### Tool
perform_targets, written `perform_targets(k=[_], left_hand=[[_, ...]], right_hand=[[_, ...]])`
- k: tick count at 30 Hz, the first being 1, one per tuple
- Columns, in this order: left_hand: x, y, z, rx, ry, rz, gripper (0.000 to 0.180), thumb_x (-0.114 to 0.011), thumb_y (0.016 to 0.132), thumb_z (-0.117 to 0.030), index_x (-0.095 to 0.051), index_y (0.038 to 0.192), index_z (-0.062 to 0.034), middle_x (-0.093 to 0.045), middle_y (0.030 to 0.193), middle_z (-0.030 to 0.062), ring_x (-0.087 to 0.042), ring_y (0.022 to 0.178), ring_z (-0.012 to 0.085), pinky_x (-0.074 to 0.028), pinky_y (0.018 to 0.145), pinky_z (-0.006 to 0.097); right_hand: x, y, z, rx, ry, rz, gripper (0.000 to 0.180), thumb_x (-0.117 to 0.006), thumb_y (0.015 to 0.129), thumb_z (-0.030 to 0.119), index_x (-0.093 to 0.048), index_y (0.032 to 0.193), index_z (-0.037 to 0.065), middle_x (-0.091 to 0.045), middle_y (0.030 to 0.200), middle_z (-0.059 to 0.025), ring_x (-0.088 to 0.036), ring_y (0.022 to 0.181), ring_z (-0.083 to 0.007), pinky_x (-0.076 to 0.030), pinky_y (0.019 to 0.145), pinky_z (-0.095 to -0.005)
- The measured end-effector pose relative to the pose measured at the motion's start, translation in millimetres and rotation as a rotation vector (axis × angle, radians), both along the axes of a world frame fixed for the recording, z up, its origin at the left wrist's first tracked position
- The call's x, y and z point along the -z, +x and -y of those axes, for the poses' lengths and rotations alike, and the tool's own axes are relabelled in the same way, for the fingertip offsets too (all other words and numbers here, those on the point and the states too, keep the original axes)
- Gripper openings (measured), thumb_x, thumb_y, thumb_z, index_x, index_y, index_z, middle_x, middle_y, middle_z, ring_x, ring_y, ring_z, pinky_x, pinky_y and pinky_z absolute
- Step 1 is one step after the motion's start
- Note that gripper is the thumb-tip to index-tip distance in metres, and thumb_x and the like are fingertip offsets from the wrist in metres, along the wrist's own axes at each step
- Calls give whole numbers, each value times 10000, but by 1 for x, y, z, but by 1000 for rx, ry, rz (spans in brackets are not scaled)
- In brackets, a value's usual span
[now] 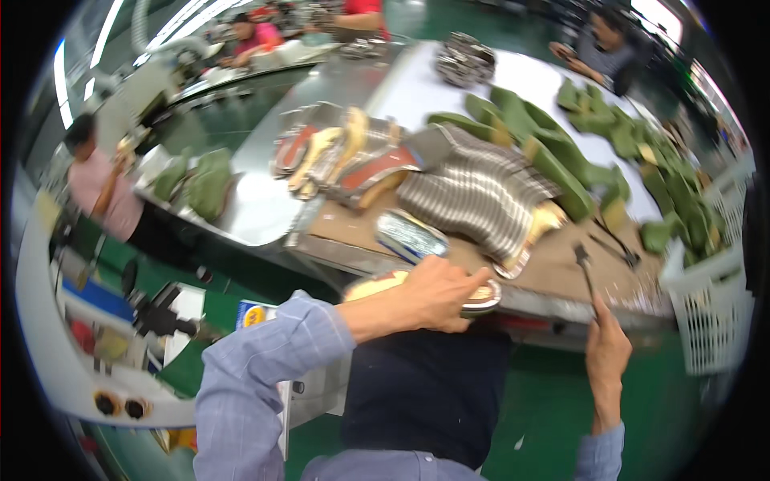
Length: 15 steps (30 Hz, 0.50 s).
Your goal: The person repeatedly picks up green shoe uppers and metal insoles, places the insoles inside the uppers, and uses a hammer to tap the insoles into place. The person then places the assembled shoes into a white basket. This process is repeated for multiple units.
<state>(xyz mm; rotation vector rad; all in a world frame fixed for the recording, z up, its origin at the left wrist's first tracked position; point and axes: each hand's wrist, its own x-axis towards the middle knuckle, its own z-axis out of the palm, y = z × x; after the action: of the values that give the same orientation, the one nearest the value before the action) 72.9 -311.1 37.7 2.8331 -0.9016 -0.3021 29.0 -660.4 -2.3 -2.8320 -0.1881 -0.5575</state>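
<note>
My left hand point(437, 295) lies over a shoe sole point(375, 285) with a pale yellow top and a light rim, at the near edge of the bench. Its fingers are bent around the sole, and the index finger points right along it. Off to the right, my right hand point(607, 345) grips the thin handle of a small hammer point(584, 260), its dark head raised over the board. Just beyond my left hand sits a silver-and-blue packet point(411, 236). A long overlapping row of striped soles point(473, 188) lies behind it.
Green shoe lasts point(561, 168) are heaped at the back and right, beside white plastic baskets point(706, 321). More soles point(345, 160) lie left on the metal table. A dark tool point(626, 252) rests on the brown board point(561, 276). Several people work farther off.
</note>
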Motion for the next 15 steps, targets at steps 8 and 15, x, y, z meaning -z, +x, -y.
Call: perform_targets(k=[8, 15], left_hand=[[-11, 30, -290, -957, -1592, 620, 622, -871, 800, -229, -518, 1269, -23, -651, 1141, 110, -655, 995, 180, -552, 824, 318], [140, 8, -409, -1419, -752, 1000, 653, -843, 800, -394, -543, 1190, 34, -666, 1133, 204, -638, 1017, 320, -488, 921, 419]], right_hand=[[36, 27, 27, 127, -28, 178, 301, -659, 904, 79, -635, 1203, 56, -625, 1095, -154, -584, 1045, -376, -456, 887, -465], [25, 67, -29, -29, 297, 131, 257, -677, 909, 105, -658, 1141, -4, -676, 1026, -203, -636, 985, -383, -487, 894, -458]])
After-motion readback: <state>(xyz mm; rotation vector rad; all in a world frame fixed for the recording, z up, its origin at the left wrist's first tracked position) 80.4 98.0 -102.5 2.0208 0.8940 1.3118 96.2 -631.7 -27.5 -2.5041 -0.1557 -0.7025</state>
